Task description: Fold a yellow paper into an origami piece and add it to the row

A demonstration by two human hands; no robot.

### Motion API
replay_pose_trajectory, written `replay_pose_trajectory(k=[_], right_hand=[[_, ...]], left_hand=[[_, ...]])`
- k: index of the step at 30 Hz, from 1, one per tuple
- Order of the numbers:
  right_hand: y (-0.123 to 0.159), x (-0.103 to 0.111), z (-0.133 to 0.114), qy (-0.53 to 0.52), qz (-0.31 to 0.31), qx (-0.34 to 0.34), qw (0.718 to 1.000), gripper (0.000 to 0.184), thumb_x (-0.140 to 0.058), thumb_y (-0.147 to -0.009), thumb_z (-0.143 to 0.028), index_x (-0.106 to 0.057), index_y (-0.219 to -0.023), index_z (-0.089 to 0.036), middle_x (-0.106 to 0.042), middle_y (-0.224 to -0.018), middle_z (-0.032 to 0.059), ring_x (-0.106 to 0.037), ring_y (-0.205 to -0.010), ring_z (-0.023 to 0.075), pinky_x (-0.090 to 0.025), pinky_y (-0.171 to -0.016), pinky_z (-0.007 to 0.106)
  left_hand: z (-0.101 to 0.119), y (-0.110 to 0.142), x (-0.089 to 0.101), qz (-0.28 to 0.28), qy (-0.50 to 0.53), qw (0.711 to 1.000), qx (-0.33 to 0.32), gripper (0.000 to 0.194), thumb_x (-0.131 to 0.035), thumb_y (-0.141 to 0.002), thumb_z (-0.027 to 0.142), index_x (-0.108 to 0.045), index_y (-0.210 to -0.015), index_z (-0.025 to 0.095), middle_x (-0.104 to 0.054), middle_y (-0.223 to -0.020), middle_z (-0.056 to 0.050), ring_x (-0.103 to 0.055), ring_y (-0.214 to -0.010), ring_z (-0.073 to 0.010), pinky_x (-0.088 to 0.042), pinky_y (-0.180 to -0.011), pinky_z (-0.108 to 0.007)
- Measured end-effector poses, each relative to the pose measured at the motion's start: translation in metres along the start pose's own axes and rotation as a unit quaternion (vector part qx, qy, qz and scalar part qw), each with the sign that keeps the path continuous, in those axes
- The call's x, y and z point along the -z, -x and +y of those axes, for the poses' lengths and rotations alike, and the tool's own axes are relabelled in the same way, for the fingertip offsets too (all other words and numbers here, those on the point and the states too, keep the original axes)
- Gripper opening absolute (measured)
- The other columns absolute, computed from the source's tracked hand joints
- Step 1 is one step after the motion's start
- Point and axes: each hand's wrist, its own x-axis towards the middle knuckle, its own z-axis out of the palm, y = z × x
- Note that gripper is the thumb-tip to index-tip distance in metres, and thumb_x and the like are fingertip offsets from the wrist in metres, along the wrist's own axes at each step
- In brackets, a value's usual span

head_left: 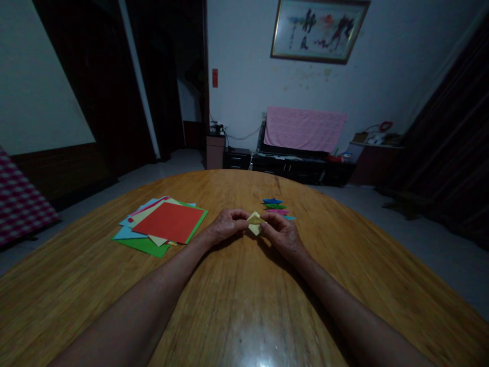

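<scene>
Between my two hands is a small piece of folded pale yellow paper (254, 224), partly opened out into a diamond shape. My left hand (228, 225) pinches its left side between thumb and fingers. On the opposite side, the thumb and fingers of my right hand (281, 233) grip the same paper. Just beyond my right hand lies a row of folded paper boats: a blue one (272, 201), a green one (275, 207), a pink one (278, 212) and a light blue one (289, 218) partly hidden by that hand.
Left of my hands, a loose pile of coloured paper sheets has a red sheet (167, 222) on top and a green sheet (145, 246) underneath. Everything rests on a round wooden table (244, 306). Past its far edge stands a low black cabinet (290, 166) below a pink cloth (303, 128).
</scene>
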Motion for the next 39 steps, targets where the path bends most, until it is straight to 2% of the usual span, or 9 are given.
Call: replay_pose_trajectory(k=[3,6,8,10,15,19,23,32,39], right_hand=[[-0.0009,0.0003,0.0025,0.002,-0.001,0.001,1.0,0.027,-0.067,-0.072,-0.04,-0.063,-0.092,-0.022,-0.068,-0.084,0.0031,-0.064,-0.074,0.0185,-0.052,-0.064,0.031],[-0.0011,-0.0002,0.0024,0.006,0.002,0.008,1.0,0.027,-0.066,-0.073,-0.041,-0.065,-0.093,-0.022,-0.069,-0.085,0.0035,-0.064,-0.075,0.0182,-0.052,-0.063,0.031],[-0.0007,-0.0007,0.0011,0.017,-0.002,0.014,1.0,0.026,-0.066,-0.073,-0.04,-0.066,-0.091,-0.021,-0.069,-0.084,0.0038,-0.064,-0.074,0.018,-0.051,-0.062,0.03],[0.0,-0.0013,-0.0006,0.032,-0.009,0.025,0.999,0.026,-0.066,-0.074,-0.039,-0.067,-0.091,-0.02,-0.069,-0.083,0.0042,-0.064,-0.075,0.0179,-0.051,-0.063,0.03],[0.0015,-0.0034,-0.0028,0.025,-0.01,0.035,0.999,0.026,-0.067,-0.072,-0.037,-0.065,-0.092,-0.021,-0.069,-0.089,0.0047,-0.064,-0.075,0.0176,-0.051,-0.064,0.03],[0.0019,-0.0042,-0.0033,0.007,-0.011,0.041,0.999,0.026,-0.07,-0.07,-0.036,-0.062,-0.089,-0.02,-0.067,-0.083,0.003,-0.063,-0.073,0.0165,-0.052,-0.068,0.031],[0.0022,-0.0033,-0.0025,0.011,-0.003,0.034,0.999,0.027,-0.07,-0.07,-0.039,-0.061,-0.087,-0.02,-0.067,-0.082,0.0029,-0.063,-0.074,0.0169,-0.052,-0.068,0.032],[0.0001,-0.0004,0.0032,0.026,0.034,0.009,0.999,0.021,-0.067,-0.071,-0.041,-0.065,-0.077,-0.02,-0.068,-0.073,0.0029,-0.064,-0.069,0.0184,-0.052,-0.062,0.032],[0.0015,-0.0033,-0.0025,0.031,0.056,0.015,0.998,0.02,-0.067,-0.071,-0.037,-0.061,-0.073,-0.019,-0.063,-0.066,0.001,-0.059,-0.059,0.0142,-0.049,-0.054,0.027]], left_hand=[[0.0043,0.0023,-0.0013,0.0,-0.012,1.0,-0.017,0.031,-0.072,-0.064,0.029,-0.066,-0.088,0.011,-0.062,-0.069,-0.001,-0.053,-0.056,-0.0079,-0.038,-0.053,-0.02],[0.0039,0.0005,-0.0011,0.018,-0.032,0.997,-0.064,0.043,-0.073,-0.064,0.033,-0.064,-0.101,0.012,-0.063,-0.075,-0.003,-0.055,-0.06,-0.0097,-0.041,-0.056,-0.022],[0.001,-0.0019,-0.0008,0.012,-0.044,0.995,-0.093,0.043,-0.072,-0.066,0.035,-0.064,-0.1,0.012,-0.064,-0.078,-0.004,-0.058,-0.064,-0.0111,-0.044,-0.059,-0.024],[-0.0022,-0.0041,-0.0008,0.002,-0.053,0.993,-0.107,0.034,-0.071,-0.067,0.035,-0.065,-0.091,0.011,-0.064,-0.077,-0.004,-0.059,-0.065,-0.012,-0.046,-0.061,-0.025],[-0.0032,-0.0048,-0.0026,0.03,-0.079,0.993,-0.084,0.019,-0.068,-0.067,0.028,-0.064,-0.074,0.011,-0.062,-0.065,-0.001,-0.055,-0.057,-0.01,-0.044,-0.055,-0.022],[0.0008,-0.0032,-0.0026,0.027,-0.037,0.997,-0.058,0.022,-0.07,-0.064,0.03,-0.064,-0.074,0.011,-0.062,-0.063,-0.001,-0.055,-0.054,-0.0098,-0.044,-0.054,-0.023],[0.0018,-0.0033,-0.0013,0.035,-0.043,0.997,-0.061,0.024,-0.071,-0.063,0.031,-0.065,-0.073,0.011,-0.062,-0.064,-0.002,-0.055,-0.056,-0.0103,-0.043,-0.055,-0.023],[-0.0008,-0.0027,-0.0026,0.043,-0.06,0.996,-0.058,0.023,-0.069,-0.064,0.031,-0.064,-0.074,0.011,-0.061,-0.063,-0.002,-0.053,-0.054,-0.0099,-0.041,-0.052,-0.022],[0.0004,-0.0027,-0.0058,0.046,-0.068,0.994,-0.065,0.024,-0.07,-0.064,0.033,-0.065,-0.074,0.011,-0.062,-0.064,-0.002,-0.054,-0.056,-0.0098,-0.043,-0.054,-0.023]])
